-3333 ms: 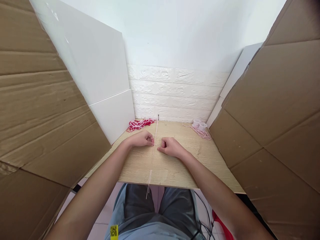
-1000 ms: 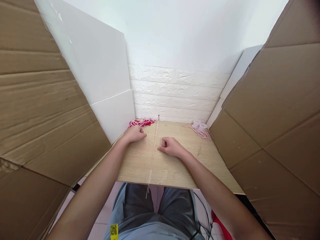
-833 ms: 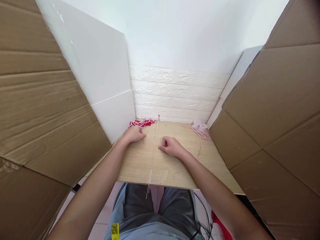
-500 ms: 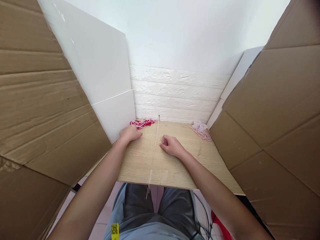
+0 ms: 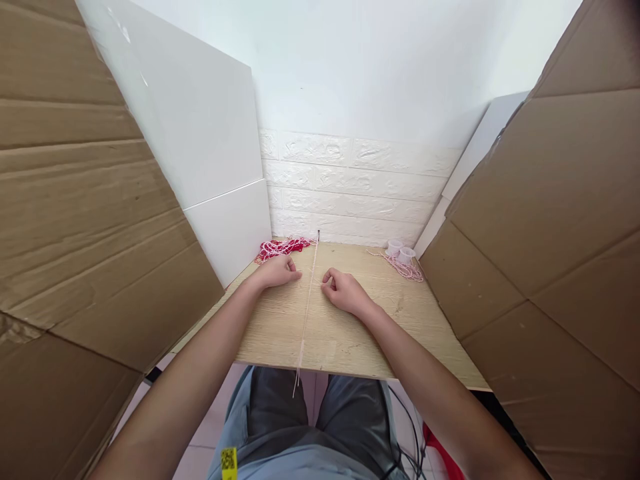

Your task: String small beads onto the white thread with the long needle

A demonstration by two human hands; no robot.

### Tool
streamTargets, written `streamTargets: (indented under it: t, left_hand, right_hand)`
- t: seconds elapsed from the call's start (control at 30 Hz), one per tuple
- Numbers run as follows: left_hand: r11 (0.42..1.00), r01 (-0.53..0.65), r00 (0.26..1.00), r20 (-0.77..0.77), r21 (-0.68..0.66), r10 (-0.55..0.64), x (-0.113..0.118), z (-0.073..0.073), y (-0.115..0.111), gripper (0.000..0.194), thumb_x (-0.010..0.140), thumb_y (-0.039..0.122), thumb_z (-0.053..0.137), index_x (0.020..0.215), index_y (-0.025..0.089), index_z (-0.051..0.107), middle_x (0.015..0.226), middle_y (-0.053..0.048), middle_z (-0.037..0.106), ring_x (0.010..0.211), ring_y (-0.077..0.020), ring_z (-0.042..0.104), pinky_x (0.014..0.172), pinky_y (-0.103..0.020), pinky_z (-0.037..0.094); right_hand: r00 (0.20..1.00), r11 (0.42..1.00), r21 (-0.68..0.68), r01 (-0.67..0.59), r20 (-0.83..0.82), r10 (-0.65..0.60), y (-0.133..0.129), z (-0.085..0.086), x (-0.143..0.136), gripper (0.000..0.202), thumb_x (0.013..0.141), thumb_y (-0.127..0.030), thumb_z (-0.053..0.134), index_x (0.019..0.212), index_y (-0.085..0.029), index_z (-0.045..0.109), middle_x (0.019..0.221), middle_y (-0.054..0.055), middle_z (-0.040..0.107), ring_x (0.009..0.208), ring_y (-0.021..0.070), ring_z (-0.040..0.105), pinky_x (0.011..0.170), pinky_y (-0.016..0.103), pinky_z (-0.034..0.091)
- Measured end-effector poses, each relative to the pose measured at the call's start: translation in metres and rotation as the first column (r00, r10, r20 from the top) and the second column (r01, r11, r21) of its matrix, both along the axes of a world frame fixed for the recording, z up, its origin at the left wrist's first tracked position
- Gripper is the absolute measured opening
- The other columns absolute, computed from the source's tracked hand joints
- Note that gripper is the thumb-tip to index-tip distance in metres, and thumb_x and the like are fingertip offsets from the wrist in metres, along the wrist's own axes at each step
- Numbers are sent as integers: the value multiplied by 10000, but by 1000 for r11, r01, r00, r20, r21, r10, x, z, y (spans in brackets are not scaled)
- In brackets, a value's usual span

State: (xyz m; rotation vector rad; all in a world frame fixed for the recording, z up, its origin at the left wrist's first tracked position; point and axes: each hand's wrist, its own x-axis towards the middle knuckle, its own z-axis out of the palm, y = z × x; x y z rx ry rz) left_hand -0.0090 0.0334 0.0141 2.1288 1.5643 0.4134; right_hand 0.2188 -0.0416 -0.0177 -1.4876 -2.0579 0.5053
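A pale cord (image 5: 307, 312) runs taut from a small dark nail (image 5: 319, 232) at the wall, across the wooden board and over its front edge, where loose ends hang. Left of the cord, my left hand (image 5: 279, 270) is closed in a pinch, close to a heap of red and white cords. On the right side, my right hand (image 5: 341, 289) also pinches, with fine thread at its fingertips. That thin thread (image 5: 315, 281) crosses the cord between both hands and is hard to see.
The red and white cord heap (image 5: 283, 248) lies at the back left of the board (image 5: 360, 333). Pink-white cords (image 5: 406, 269) and two small clear cups (image 5: 401, 251) are at the back right. Cardboard walls (image 5: 75, 200) stand on both sides.
My left hand has moved right and slightly nearer to me, from beside the red and white heap towards the taut cord. My right hand has hardly moved.
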Motion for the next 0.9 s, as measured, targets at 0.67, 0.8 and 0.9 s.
streamTargets:
  t: [0.67, 0.8, 0.9]
  left_hand:
    - [956, 291, 949, 141, -39, -283, -7, 8, -3, 321, 674, 417, 676, 894, 189, 728, 748, -10, 647, 668, -148, 559, 583, -244, 388]
    - [929, 362, 927, 134, -80, -350, 4, 9, -11, 320, 681, 442, 684, 817, 156, 728, 751, -35, 676, 686, -156, 570, 600, -247, 393]
    - [913, 395, 915, 128, -103, -382, 4, 9, -11, 311, 677, 439, 693, 791, 152, 729, 742, -35, 688, 671, -150, 562, 593, -244, 386]
  right_hand:
    - [999, 997, 73, 32, -30, -30, 10, 0, 11, 144, 744, -163, 610, 877, -172, 665, 809, 34, 621, 778, 155, 535, 695, 248, 380]
    - [1000, 996, 91, -24, 7, 23, 11, -4, -1, 109, 789, -279, 646, 824, -178, 666, 791, 30, 612, 753, 142, 517, 683, 245, 369]
    - [999, 998, 35, -46, 2, 46, 11, -3, 0, 75, 801, -233, 619, 791, -172, 661, 756, 21, 628, 687, 124, 513, 627, 234, 349]
